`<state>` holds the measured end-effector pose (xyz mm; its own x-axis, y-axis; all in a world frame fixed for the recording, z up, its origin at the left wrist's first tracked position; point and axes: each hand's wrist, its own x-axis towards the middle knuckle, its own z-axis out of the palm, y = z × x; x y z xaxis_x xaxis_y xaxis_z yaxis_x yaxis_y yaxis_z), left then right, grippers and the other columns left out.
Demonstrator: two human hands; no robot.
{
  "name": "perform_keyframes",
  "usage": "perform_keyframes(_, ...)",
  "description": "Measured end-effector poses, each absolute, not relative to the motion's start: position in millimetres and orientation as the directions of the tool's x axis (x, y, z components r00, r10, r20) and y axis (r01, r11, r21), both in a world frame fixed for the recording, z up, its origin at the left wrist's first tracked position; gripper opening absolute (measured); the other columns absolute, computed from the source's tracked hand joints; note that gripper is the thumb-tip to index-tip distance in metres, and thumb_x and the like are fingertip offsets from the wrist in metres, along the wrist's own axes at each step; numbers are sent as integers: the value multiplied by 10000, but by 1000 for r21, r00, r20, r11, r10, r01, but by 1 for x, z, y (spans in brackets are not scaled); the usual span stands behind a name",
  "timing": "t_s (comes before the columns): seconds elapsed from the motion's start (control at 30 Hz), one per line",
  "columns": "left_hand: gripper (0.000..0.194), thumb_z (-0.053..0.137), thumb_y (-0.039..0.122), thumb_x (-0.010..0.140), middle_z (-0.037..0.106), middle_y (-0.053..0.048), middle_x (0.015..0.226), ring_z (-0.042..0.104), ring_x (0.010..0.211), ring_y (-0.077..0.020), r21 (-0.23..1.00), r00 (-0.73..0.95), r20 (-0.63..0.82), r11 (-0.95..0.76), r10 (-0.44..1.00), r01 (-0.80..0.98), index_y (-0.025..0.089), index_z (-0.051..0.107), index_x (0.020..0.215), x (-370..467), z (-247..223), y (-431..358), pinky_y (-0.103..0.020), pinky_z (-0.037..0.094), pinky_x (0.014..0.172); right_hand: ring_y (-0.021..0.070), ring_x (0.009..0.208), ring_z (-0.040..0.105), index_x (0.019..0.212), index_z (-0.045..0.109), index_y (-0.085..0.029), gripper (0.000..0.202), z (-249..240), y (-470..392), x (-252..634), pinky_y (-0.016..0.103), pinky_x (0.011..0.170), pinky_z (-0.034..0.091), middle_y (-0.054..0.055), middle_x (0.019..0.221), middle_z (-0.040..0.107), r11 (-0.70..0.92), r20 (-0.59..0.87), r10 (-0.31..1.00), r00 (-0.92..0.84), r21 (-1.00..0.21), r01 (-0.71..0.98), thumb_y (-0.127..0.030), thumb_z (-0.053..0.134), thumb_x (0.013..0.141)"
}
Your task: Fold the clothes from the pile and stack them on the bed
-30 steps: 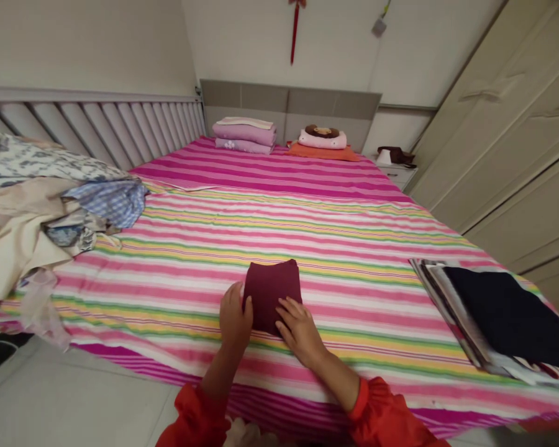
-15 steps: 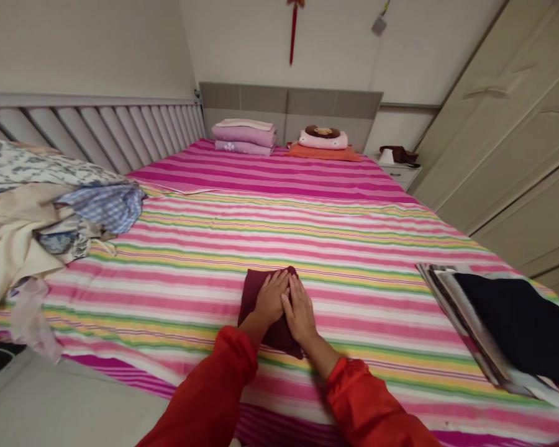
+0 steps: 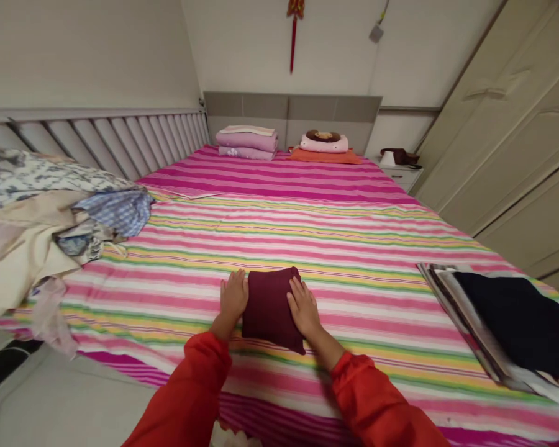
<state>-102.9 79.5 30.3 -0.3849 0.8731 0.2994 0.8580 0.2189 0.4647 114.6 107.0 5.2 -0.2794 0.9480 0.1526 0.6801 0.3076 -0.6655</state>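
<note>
A maroon folded cloth (image 3: 271,310), roughly square, lies flat on the striped bedsheet (image 3: 363,248) close to the near side of the bed. My left hand (image 3: 235,295) rests at the cloth's left edge, palm down with the fingers stretched out. On the right edge of the cloth lies my right hand (image 3: 302,305), flat, its fingertips on the fabric. Neither hand grips anything. Red sleeves cover both forearms.
To the right sits a stack of folded clothes (image 3: 507,323) with a dark piece on top. A loose heap of clothes (image 3: 41,230) spreads at the left, beside the slatted rail (image 3: 135,139). Folded purple bedding (image 3: 246,141) and a pink pillow (image 3: 323,144) stand by the headboard.
My left hand has moved left from the middle of the maroon cloth to its left edge, away from my right hand. The right hand stays at the right side.
</note>
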Motion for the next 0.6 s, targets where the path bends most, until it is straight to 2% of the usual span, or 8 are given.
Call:
perform_keyframes(0.07,472,266,260,980,608,-240,1325,538,1273,-355,469,-416,349,227,840,853,62,587,1265,-98,33,65,-647,365,1063,266,1443,340,1381,567,-215,519,15,106,114,496,1143,302,79,1473,521,266,171,963,-209,-728,632,-441,299,999)
perform_keyframes(0.1,472,260,267,986,613,-231,1321,548,1267,-332,464,-399,374,203,837,862,72,585,1266,-90,32,57,-616,369,1080,264,1445,335,1363,584,-213,524,22,103,111,501,1147,291,83,1459,535,290,208,957,-203,-743,603,-445,281,1005)
perform_keyframes(0.13,449,278,272,987,624,-197,1321,554,1267,-297,459,-366,394,165,843,873,105,595,1259,-81,29,48,-567,370,1106,259,1452,321,1354,593,-216,524,29,99,107,503,1156,270,82,1456,539,347,257,938,-235,-742,574,-445,270,1010)
perform_keyframes(0.2,390,353,263,969,649,-122,1310,558,1270,-240,418,-255,442,54,860,907,168,619,1238,-59,16,30,-473,379,1130,239,1465,296,1373,574,-248,500,44,89,95,503,1179,213,62,1473,523,506,320,854,-411,-698,507,-433,273,1019)
perform_keyframes(0.3,401,427,245,929,655,-131,1300,535,1296,-267,261,-101,543,-53,833,964,158,603,1278,-34,-17,6,-498,390,1116,226,1467,293,1436,493,-318,463,59,80,72,543,1193,134,27,1509,481,638,198,679,-707,-635,436,-400,296,1025)
perform_keyframes(0.37,429,445,243,922,639,-143,1319,492,1336,-290,156,-55,581,-44,812,987,153,578,1320,-30,-36,-6,-527,372,1120,236,1479,265,1457,457,-338,459,61,82,59,572,1195,79,10,1549,422,673,77,597,-799,-590,446,-383,320,1022)
perform_keyframes(0.47,417,464,267,936,594,-116,1386,390,1416,-295,110,-53,558,-11,828,994,201,581,1331,-37,-47,-16,-514,352,1135,234,1498,208,1475,425,-350,466,57,95,48,563,1201,22,-14,1592,342,707,-11,563,-826,-510,489,-367,345,1016)
perform_keyframes(0.6,429,487,292,944,541,-71,1452,309,1459,-305,135,-41,520,-35,853,990,256,561,1366,-45,-39,-19,-494,370,1122,207,1501,199,1493,390,-353,476,57,116,41,540,1207,45,-19,1604,313,661,-63,633,-772,-476,580,-379,299,1027)
